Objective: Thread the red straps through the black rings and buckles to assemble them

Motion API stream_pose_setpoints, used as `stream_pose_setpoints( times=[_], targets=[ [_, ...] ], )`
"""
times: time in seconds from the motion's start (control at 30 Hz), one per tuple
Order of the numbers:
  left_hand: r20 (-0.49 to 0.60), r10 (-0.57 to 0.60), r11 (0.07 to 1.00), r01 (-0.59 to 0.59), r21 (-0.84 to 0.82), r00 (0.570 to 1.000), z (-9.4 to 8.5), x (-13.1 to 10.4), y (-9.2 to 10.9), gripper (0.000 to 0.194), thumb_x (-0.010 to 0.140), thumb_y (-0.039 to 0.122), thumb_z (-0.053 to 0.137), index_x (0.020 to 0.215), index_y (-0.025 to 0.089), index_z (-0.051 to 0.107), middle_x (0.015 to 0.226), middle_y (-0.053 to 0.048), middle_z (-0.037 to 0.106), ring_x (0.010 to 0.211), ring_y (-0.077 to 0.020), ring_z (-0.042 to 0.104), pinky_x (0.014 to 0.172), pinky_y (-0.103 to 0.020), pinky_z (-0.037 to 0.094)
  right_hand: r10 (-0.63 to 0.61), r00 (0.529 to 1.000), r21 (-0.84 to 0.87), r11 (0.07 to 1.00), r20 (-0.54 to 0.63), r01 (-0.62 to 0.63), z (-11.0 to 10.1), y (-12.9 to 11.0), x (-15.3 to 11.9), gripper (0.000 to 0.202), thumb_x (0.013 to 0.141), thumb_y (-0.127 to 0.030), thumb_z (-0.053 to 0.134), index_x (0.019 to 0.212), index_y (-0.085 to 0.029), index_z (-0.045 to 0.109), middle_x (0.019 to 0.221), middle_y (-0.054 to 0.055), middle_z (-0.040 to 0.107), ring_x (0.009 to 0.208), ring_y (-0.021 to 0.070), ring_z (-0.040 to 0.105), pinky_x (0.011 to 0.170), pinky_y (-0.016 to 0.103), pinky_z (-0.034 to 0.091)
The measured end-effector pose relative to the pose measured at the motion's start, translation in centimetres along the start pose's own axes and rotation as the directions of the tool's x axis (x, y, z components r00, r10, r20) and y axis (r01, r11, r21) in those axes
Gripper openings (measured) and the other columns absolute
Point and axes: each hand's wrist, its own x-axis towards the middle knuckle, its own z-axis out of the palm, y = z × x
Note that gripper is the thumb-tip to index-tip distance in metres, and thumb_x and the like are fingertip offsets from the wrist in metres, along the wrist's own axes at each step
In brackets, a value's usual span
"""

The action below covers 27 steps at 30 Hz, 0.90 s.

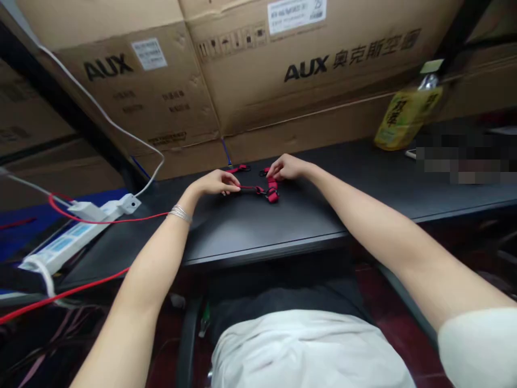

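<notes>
A red webbing strap (273,186) with black buckles lies on the black tabletop, bent into a loose loop. My left hand (220,182), with a silver bangle at its wrist, pinches one stretch of it, which runs taut to the right toward a buckle. Farther right, my right hand (286,167) has its fingers closed on the strap's upper part, close to a dark fitting. Behind my left hand, another red strap end with a black clip (244,168) rests on the table. Whether it belongs to the same strap, I cannot tell.
Large cardboard boxes (250,91) stand behind the black table (258,231). On the left lies a white power strip (68,240) with plugs and a white cable; a red cord (100,280) passes by my left forearm. A yellow drink bottle (407,116) stands at the back right.
</notes>
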Motion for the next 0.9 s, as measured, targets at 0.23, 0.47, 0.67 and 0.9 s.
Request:
stream_pose_setpoints(
  times=[0.23, 0.47, 0.67, 0.9],
  targets=[
    [0.001, -0.013, 1.000, 0.013, -0.003, 1.000, 0.13, -0.16, 0.34, 0.048, 0.059, 0.048, 0.083, 0.093, 0.015, 0.074, 0.074, -0.004, 0.069, 0.064, -0.0142, 0.060, 0.060, -0.025, 0.049, -0.017, 1.000, -0.035, 0.999, 0.010, 0.017, -0.07, 0.14, 0.13, 0.031, 0.064, 0.004, 0.067, 0.088, -0.012, 0.078, 0.081, 0.006, 0.075, 0.074, 0.0139, 0.066, 0.069, 0.019, 0.052],
    [0.024, 0.020, 0.999, -0.020, 0.030, 1.000, 0.04, -0.07, 0.14, 0.047, 0.060, 0.047, 0.082, 0.094, 0.015, 0.074, 0.074, -0.004, 0.069, 0.064, -0.0146, 0.059, 0.059, -0.026, 0.048, -0.026, 0.999, -0.067, 0.997, 0.023, 0.028, -0.10, 0.12, 0.12, 0.029, 0.066, 0.002, 0.067, 0.089, -0.011, 0.079, 0.085, 0.007, 0.075, 0.074, 0.0144, 0.067, 0.072, 0.021, 0.053],
    [0.061, 0.027, 0.998, -0.031, 0.059, 0.998, -0.02, -0.08, 0.15, 0.050, 0.060, 0.047, 0.080, 0.097, 0.015, 0.073, 0.077, -0.003, 0.069, 0.065, -0.0146, 0.059, 0.061, -0.026, 0.047, -0.021, 0.998, -0.107, 0.994, 0.054, 0.027, -0.17, 0.13, 0.08, 0.032, 0.068, 0.000, 0.067, 0.097, -0.010, 0.077, 0.090, 0.008, 0.075, 0.078, 0.0138, 0.068, 0.077, 0.020, 0.053],
    [0.091, 0.042, 0.994, -0.050, 0.094, 0.995, 0.33, -0.06, 0.53, 0.048, 0.063, 0.047, 0.079, 0.098, 0.016, 0.073, 0.077, -0.003, 0.069, 0.066, -0.0147, 0.058, 0.061, -0.025, 0.045, -0.060, 0.995, -0.155, 0.985, 0.075, 0.071, -0.30, 0.32, 0.22, 0.036, 0.068, 0.001, 0.062, 0.099, -0.010, 0.077, 0.094, 0.008, 0.075, 0.079, 0.0140, 0.067, 0.074, 0.020, 0.051]
  ],
)
